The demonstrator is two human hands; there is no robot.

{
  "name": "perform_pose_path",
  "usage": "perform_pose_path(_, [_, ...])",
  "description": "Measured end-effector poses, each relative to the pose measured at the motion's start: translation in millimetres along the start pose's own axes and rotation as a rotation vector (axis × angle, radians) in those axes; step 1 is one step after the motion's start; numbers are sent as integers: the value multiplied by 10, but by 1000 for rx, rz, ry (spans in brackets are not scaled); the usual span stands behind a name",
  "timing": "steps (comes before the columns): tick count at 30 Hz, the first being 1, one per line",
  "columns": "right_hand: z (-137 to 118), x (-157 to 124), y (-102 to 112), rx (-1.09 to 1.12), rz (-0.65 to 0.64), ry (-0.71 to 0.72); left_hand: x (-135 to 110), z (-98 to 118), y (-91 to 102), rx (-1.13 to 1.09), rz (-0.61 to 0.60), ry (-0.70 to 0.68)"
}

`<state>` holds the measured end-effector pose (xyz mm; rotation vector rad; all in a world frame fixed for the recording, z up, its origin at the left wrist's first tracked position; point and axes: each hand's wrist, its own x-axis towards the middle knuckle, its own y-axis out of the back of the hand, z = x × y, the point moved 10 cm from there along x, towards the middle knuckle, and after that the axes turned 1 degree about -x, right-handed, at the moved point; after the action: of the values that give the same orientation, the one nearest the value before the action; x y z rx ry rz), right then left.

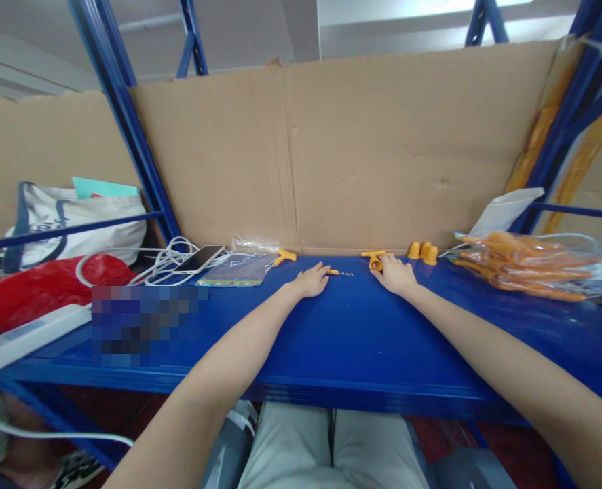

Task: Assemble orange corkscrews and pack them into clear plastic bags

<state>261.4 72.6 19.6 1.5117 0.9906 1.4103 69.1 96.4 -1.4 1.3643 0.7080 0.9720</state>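
Observation:
My left hand [313,280] lies palm down on the blue table, fingers stretched out. At its fingertips is a small ribbed orange piece [333,272], with a wavy metal spiral [347,274] extending to its right. I cannot tell whether the fingertips press on it. My right hand [396,274] has its thumb and fingers around an orange T-shaped plastic part [374,261] with a round opening, resting on the table. Several orange caps [423,252] stand just right of that hand. Left of my left hand, an orange handle [284,257] with a metal spiral lies by a clear plastic bag [239,270].
A phone [200,259] rests on tangled white cables [165,268] at the left, near a red bag [41,288] and a white power strip [30,333]. Bagged orange parts [519,265] lie at the right. A cardboard wall [382,149] closes the back; blue posts [122,115] frame the table.

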Motion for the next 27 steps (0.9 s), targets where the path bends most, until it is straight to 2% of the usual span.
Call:
perform_pose_path(7, [10, -8, 2, -9, 19, 6, 31, 2, -58, 20, -63, -40])
perform_pose_path(11, [19, 81, 191, 9, 98, 41, 30, 5, -68, 29, -78, -39])
perform_pose_path(15, [295, 332, 498, -3, 215, -35, 39, 0, -79, 24, -68, -37])
perform_pose_path(18, [644, 488, 578, -28, 248, -137, 43, -8, -74, 22, -53, -36])
perform_pose_path(22, [1169, 438, 368, 22, 279, -335, 29, -5, -64, 25, -60, -35])
perform_pose_path(24, [1303, 369, 200, 35, 292, -359, 18, 3, -58, 23, -68, -33])
perform_pose_path(27, [1447, 304, -69, 97, 208, -418, 7, 10, -50, 23, -70, -23])
